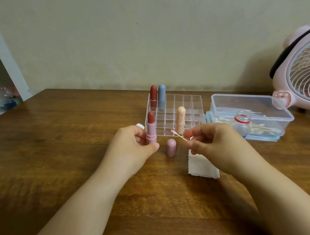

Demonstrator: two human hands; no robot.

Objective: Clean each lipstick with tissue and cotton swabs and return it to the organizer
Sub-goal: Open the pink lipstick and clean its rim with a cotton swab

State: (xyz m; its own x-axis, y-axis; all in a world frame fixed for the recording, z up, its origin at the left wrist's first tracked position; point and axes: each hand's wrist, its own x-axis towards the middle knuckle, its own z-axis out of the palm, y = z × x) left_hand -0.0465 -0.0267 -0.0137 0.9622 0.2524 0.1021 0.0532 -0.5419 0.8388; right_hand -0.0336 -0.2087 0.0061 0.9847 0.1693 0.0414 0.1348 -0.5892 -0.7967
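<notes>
My left hand [132, 144] grips an uncapped pink lipstick [151, 132] upright, its red bullet extended. Its pink cap [171, 147] stands on the table between my hands. My right hand [211, 140] pinches a cotton swab [178, 135] whose pink-stained tip points left toward the lipstick without touching it. Behind them sits the clear acrylic organizer [196, 104], holding a red lipstick [153, 96], a blue-grey one [162, 96] and a peach one [180, 119]. A folded white tissue [200, 167] lies partly under my right hand.
A clear plastic box [253, 100] with cotton swabs sits to the right, a small open bottle with a red neck ring [242, 123] in front of it. A pink desk fan [305, 76] stands at far right. A white bottle cap [140, 126] peeks out behind my left hand.
</notes>
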